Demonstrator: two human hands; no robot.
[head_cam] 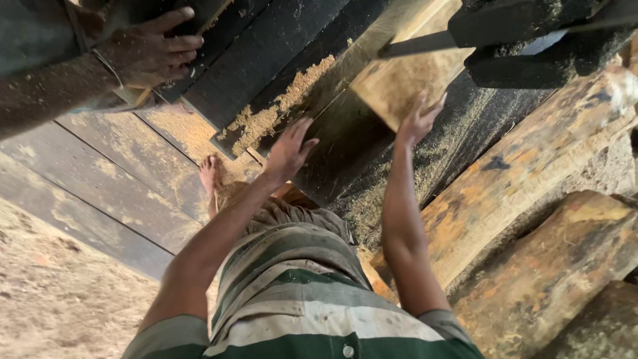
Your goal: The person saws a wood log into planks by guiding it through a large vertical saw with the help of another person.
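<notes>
Your right hand is pressed against the near end of a pale wooden plank, fingers spread wide and flat on the wood rather than curled round it, so it pushes without gripping. The plank lies on the dark saw table, running away from you toward the dark machine housing at the top right, where a thin dark blade-like bar meets it. Your left hand is open too, fingers splayed, palm down on or just over the dark table surface to the left of the plank; you hold nothing in it, and whether it actually touches the table is hard to tell. A heap of sawdust lies just beyond that hand, between the dark boards.

At the top left another person's hand, dusted with sawdust, rests its fingers on a dark board, well apart from yours.

Your bare foot stands on worn floor planks below the table. To your right lie rough, orange-stained logs, one beside the other. You wear a green and white striped shirt
</notes>
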